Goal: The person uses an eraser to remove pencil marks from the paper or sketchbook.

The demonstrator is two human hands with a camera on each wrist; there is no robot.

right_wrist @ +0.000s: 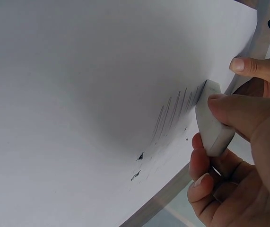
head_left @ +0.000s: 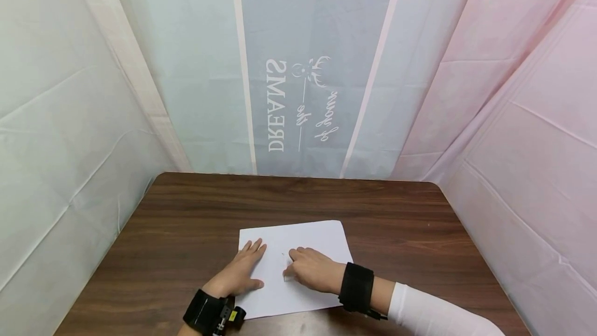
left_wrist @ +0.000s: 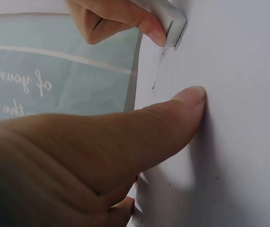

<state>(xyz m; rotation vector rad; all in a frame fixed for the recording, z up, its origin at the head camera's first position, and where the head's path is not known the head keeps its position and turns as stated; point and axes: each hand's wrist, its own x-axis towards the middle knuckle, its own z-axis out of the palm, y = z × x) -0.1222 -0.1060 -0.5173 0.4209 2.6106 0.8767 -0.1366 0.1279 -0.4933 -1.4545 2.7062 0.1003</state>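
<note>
A white sheet of paper lies on the table. My left hand rests on its left part, fingers straight and spread, with the thumb pressed to the paper in the left wrist view. In my right hand a white block eraser is pinched between thumb and fingers, one edge against the sheet. Beside the eraser run several thin dark pencil strokes, with dark crumbs close by. From the head view the eraser is mostly hidden behind the fingers.
The dark wood table reaches past the paper on all sides. Behind it hangs a pale blue curtain with mirrored lettering, and light cloth walls stand at both sides. Each wrist wears a black strap.
</note>
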